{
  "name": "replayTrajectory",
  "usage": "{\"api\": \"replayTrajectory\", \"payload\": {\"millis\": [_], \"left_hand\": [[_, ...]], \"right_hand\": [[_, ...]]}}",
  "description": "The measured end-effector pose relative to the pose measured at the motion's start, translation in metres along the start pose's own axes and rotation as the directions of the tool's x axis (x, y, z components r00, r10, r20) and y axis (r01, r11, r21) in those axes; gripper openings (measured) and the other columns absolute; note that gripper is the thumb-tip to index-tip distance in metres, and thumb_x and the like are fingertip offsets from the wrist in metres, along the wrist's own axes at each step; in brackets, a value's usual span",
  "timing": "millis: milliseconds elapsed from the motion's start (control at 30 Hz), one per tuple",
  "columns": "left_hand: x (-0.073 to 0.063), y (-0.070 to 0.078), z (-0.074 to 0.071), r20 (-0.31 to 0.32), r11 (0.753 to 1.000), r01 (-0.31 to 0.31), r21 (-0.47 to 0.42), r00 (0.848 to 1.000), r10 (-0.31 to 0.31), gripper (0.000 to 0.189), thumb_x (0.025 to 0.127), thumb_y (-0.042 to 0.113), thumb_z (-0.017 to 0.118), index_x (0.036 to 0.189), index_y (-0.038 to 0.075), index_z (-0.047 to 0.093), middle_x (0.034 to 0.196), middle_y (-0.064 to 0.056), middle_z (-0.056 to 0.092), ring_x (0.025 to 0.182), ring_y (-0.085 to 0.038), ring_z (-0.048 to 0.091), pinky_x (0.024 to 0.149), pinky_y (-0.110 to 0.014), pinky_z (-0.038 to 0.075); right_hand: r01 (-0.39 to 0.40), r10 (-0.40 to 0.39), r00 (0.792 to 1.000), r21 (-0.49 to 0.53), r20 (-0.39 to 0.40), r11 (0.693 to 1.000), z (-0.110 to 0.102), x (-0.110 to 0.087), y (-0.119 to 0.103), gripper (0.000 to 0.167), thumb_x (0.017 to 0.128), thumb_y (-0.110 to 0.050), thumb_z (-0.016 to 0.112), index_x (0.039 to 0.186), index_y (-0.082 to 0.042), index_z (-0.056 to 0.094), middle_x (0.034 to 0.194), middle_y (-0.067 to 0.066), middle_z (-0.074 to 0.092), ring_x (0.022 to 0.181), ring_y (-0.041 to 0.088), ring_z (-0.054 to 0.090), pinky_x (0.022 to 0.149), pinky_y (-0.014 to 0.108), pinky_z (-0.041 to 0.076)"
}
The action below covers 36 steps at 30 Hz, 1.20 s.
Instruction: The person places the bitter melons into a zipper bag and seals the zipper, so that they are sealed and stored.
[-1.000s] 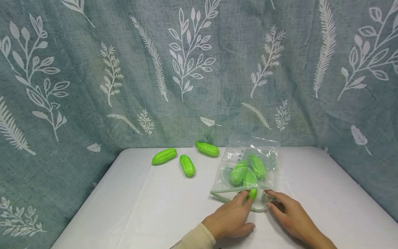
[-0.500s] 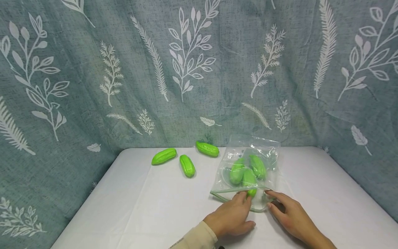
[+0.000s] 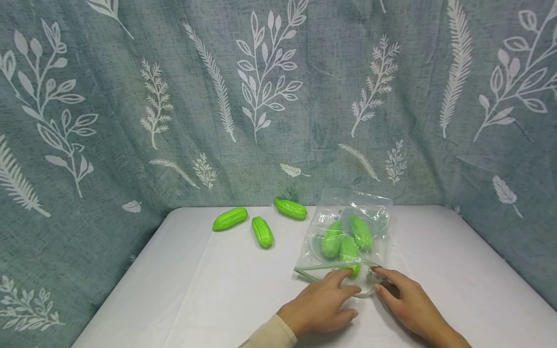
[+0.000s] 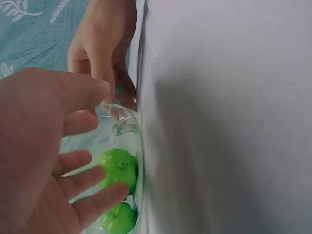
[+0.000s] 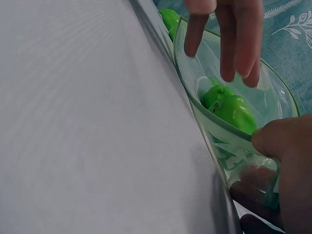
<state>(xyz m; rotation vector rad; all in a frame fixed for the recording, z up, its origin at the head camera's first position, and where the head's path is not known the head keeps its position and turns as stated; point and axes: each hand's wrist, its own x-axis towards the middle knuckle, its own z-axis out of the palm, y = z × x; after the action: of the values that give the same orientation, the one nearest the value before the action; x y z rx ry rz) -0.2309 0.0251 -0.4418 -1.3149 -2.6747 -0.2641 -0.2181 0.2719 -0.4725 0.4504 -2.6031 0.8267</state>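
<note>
A clear zip bag [image 3: 335,195] with a green rim lies on the table, its mouth toward the person. Inside are bright green ridged toy vegetables shaped like cucumbers [image 3: 349,251], three in the head view, one close to the mouth. My left hand [image 3: 319,304] is at the bag's mouth, its fingers loosely spread and holding nothing. From the right wrist view, those fingers hang over the bag opening, above the nearest green piece [image 5: 231,109]. My right hand [image 3: 406,302] pinches the right side of the rim, thumb [image 5: 273,139] on the rim and fingers beneath, keeping the mouth parted.
Three more green toy vegetables lie left of the bag: one at the far left [image 3: 229,219], one nearer [image 3: 262,232], one by the back edge [image 3: 290,209]. A patterned blue-green curtain [image 3: 278,121] hangs behind the white table [image 3: 226,290].
The front green piece has slid slightly deeper into the bag, and the left one has shifted a little. My left fingers have drawn off it and spread. My right hand stays put.
</note>
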Motion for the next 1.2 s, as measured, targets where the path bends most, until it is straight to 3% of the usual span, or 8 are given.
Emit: {"api": "replayTrajectory", "payload": {"millis": [200, 333, 533, 667, 800, 967, 1200], "left_hand": [[-0.006, -0.007, -0.008, -0.146, 0.994, -0.107, -0.003, 0.984, 0.105, 0.034, 0.1, 0.038, 0.059, 0.131, 0.025, 0.066, 0.139, 0.006, 0.056, 0.123, -0.004, 0.054, 0.095, -0.017, 0.046], [-0.013, -0.014, -0.009, -0.216, 0.99, -0.14, -0.021, 0.967, 0.132, 0.031, 0.098, 0.033, 0.063, 0.127, 0.023, 0.068, 0.131, 0.006, 0.06, 0.111, -0.001, 0.059, 0.088, -0.013, 0.047], [-0.025, -0.025, -0.014, -0.251, 0.99, -0.115, -0.079, 0.964, 0.092, 0.031, 0.098, 0.029, 0.065, 0.127, 0.022, 0.068, 0.128, 0.009, 0.061, 0.111, 0.0, 0.06, 0.087, -0.015, 0.049], [-0.03, -0.034, -0.017, -0.291, 0.988, -0.108, -0.11, 0.954, 0.072, 0.032, 0.097, 0.025, 0.065, 0.128, 0.02, 0.067, 0.126, 0.01, 0.062, 0.108, 0.001, 0.061, 0.086, -0.015, 0.049], [-0.033, -0.041, -0.016, -0.361, 0.982, -0.136, -0.129, 0.929, 0.081, 0.029, 0.095, 0.02, 0.066, 0.124, 0.018, 0.069, 0.121, 0.01, 0.063, 0.096, 0.004, 0.062, 0.08, -0.012, 0.048], [-0.035, -0.048, -0.014, -0.456, 0.979, -0.168, -0.114, 0.884, 0.098, 0.025, 0.091, 0.011, 0.067, 0.115, 0.016, 0.072, 0.112, 0.01, 0.066, 0.093, 0.004, 0.061, 0.079, -0.012, 0.048], [-0.039, -0.061, -0.02, -0.512, 0.972, -0.124, -0.2, 0.859, 0.004, 0.021, 0.091, 0.008, 0.067, 0.111, 0.013, 0.073, 0.107, 0.008, 0.066, 0.085, 0.003, 0.062, 0.071, -0.011, 0.047]], "right_hand": [[-0.011, 0.011, 1.0, 0.005, 0.001, 1.0, 0.0, 0.0, -0.001, 0.04, 0.096, -0.026, 0.069, 0.134, -0.014, 0.063, 0.129, 0.003, 0.066, 0.114, 0.028, 0.063, 0.094, 0.053, 0.048], [-0.007, 0.007, 1.0, 0.017, -0.003, 1.0, 0.0, 0.0, -0.001, 0.039, 0.097, -0.025, 0.068, 0.134, -0.014, 0.063, 0.13, 0.005, 0.066, 0.116, 0.03, 0.063, 0.094, 0.054, 0.048], [-0.02, 0.021, 1.0, 0.031, -0.015, 0.999, 0.001, 0.001, -0.001, 0.037, 0.098, -0.026, 0.067, 0.132, -0.013, 0.065, 0.129, 0.005, 0.066, 0.118, 0.032, 0.061, 0.095, 0.053, 0.047], [-0.037, 0.038, 0.999, 0.03, -0.035, 0.999, 0.001, 0.001, -0.001, 0.035, 0.097, -0.029, 0.068, 0.13, -0.016, 0.067, 0.13, 0.002, 0.066, 0.12, 0.03, 0.061, 0.095, 0.04, 0.049], [-0.055, 0.057, 0.997, 0.048, -0.049, 0.997, 0.002, 0.001, -0.002, 0.034, 0.097, -0.029, 0.069, 0.128, -0.017, 0.068, 0.129, 0.003, 0.067, 0.12, 0.03, 0.061, 0.094, 0.037, 0.05], [-0.066, 0.068, 0.997, 0.052, -0.035, 0.996, 0.001, 0.001, -0.003, 0.035, 0.097, -0.028, 0.069, 0.129, -0.016, 0.067, 0.13, 0.005, 0.066, 0.119, 0.032, 0.061, 0.094, 0.049, 0.05], [-0.059, 0.06, 0.998, 0.025, -0.032, 0.998, 0.003, 0.002, -0.002, 0.034, 0.096, -0.027, 0.07, 0.128, -0.016, 0.068, 0.128, 0.003, 0.067, 0.119, 0.031, 0.062, 0.094, 0.048, 0.049]]}}
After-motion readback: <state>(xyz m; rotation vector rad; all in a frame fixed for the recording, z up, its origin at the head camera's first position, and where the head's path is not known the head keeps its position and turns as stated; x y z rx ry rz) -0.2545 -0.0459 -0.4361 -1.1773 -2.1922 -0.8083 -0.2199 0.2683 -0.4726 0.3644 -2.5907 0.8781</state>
